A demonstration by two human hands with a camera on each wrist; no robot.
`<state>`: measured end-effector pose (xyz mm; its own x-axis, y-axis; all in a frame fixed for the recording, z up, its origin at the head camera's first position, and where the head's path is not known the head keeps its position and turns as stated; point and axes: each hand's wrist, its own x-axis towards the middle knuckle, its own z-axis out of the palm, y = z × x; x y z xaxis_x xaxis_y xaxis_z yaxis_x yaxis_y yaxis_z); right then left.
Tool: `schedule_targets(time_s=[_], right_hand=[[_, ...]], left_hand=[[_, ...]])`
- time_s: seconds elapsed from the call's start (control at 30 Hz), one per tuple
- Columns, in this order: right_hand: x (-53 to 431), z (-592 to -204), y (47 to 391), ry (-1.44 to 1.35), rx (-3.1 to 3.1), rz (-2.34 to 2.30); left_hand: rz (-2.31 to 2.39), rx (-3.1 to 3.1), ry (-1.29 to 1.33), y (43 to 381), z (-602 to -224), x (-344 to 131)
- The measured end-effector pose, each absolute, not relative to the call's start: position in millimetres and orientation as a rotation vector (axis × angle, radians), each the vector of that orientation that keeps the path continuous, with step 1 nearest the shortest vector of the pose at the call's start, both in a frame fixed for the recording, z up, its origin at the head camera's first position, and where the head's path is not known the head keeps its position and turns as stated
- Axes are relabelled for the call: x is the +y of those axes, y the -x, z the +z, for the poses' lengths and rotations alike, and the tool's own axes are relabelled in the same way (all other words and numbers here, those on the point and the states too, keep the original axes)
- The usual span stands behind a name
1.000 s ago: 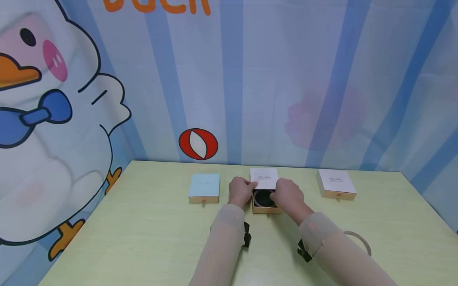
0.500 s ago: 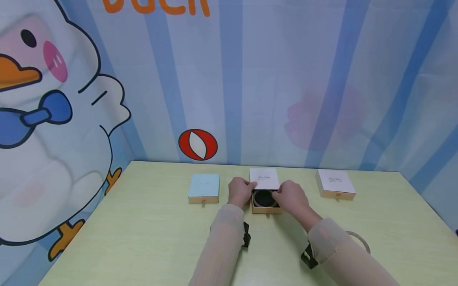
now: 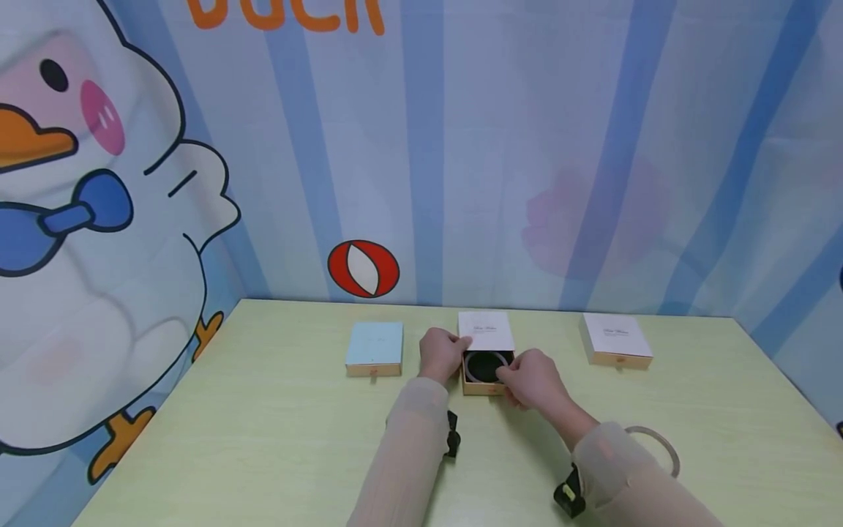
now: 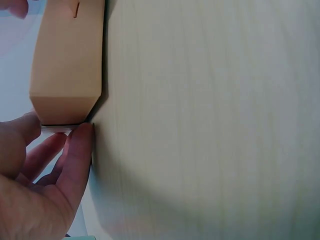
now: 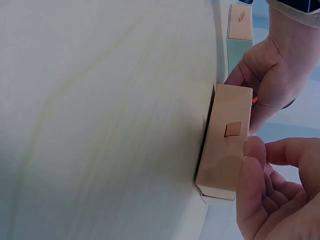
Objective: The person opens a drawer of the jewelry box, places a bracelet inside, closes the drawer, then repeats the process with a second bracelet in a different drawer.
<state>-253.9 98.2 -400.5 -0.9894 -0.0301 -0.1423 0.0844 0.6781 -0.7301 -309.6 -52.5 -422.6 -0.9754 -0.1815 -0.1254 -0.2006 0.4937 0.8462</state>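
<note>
A drawer-style gift box with a white sleeve has its tan drawer pulled partly out toward me. A pale round bangle shows over the drawer's black lining. My left hand grips the sleeve's left side; the left wrist view shows thumb and fingers on opposite faces of it. My right hand has thumb and forefinger together on the bangle's right edge, its other fingers curled. In the right wrist view those fingertips are right at the drawer's upper edge, and the bangle is hidden.
A light-blue box stands to the left and another white-topped box to the right, both with drawers closed. A pale ring lies on the table, partly behind the right sleeve. A printed cloth hangs behind the table's far edge.
My right hand has shifted down toward the drawer's near right corner, and more of the bangle's pale rim shows. The left hand stays at the sleeve.
</note>
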Motion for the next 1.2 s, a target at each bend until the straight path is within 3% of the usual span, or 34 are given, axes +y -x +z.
schedule_targets(time_s=[0.5, 1.2], right_hand=[[97, -413, 244, -0.162, 2.622, -1.368], [88, -433, 239, -0.384, 1.906, -1.93]], left_hand=[[1.553, 2.69, 0.346, 308, -422, -52], [1.573, 2.672, 0.364, 311, -424, -53]])
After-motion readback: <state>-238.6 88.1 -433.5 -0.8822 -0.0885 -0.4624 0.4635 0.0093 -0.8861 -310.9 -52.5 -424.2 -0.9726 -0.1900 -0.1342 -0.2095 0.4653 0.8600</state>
